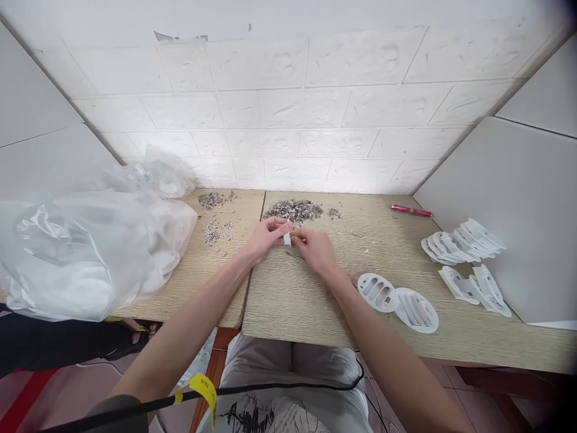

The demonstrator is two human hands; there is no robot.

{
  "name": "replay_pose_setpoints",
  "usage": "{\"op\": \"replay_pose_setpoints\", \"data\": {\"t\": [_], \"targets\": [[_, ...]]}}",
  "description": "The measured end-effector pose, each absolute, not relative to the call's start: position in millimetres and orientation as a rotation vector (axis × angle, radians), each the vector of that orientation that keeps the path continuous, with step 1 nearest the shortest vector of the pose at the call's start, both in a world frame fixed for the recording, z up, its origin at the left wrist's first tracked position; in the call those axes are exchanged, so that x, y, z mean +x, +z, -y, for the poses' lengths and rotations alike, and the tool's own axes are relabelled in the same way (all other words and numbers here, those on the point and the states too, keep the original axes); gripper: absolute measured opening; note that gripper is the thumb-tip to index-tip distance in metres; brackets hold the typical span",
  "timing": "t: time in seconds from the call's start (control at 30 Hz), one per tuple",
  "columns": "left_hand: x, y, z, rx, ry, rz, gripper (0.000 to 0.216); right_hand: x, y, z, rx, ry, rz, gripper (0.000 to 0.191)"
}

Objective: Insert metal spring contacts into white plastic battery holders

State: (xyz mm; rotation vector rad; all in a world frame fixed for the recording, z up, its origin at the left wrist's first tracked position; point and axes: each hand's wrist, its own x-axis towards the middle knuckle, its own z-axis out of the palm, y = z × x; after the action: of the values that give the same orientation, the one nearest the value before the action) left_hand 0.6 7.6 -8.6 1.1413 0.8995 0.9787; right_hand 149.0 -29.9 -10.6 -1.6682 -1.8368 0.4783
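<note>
My left hand (pixel 269 236) is closed on a white plastic part (pixel 287 239), of which only a small edge shows past the fingertips. Close against it on the right, my right hand (pixel 317 248) is pinched, and whatever it holds is too small or hidden to make out. A thin dark tool or wire (pixel 295 257) shows below the right fingers. Just beyond both hands lies a heap of small metal pieces (pixel 295 210).
Oval white plastic parts with slots (pixel 417 310) lie by my right forearm. More stand in rows (pixel 451 248) at the right, near two red batteries (pixel 411 210). Large clear plastic bags (pixel 99 252) fill the left side. Loose metal bits (pixel 217 231) lie left of the table seam.
</note>
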Motion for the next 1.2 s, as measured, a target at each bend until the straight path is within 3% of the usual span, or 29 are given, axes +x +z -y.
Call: {"op": "replay_pose_setpoints", "data": {"t": [0.13, 0.27, 0.47, 0.77, 0.97, 1.2], "targets": [[-5, -5, -14, 1.071, 1.002, -0.804, 0.042, 156, -4, 29, -1.634, 0.512, 1.762, 0.022], [-13, -3, -21, 0.948, 1.131, -0.821, 0.039, 159, 0, 35, -1.486, 0.49, 2.001, 0.04], [-11, -2, -22, 0.829, 1.234, -0.73, 0.033, 153, -5, 38, -1.435, 0.446, 2.292, 0.021], [-11, -3, -19, 0.814, 1.118, -0.637, 0.03, 164, -9, 30, -1.73, 0.216, 1.92, 0.026], [-10, -6, -13, 0.999, 1.052, -0.748, 0.034, 164, -4, 28, -1.45, 0.596, 1.546, 0.037], [-10, -6, -4, 1.357, 1.085, -0.959, 0.032, 157, -4, 30, -1.214, 0.755, 1.436, 0.037]]}}
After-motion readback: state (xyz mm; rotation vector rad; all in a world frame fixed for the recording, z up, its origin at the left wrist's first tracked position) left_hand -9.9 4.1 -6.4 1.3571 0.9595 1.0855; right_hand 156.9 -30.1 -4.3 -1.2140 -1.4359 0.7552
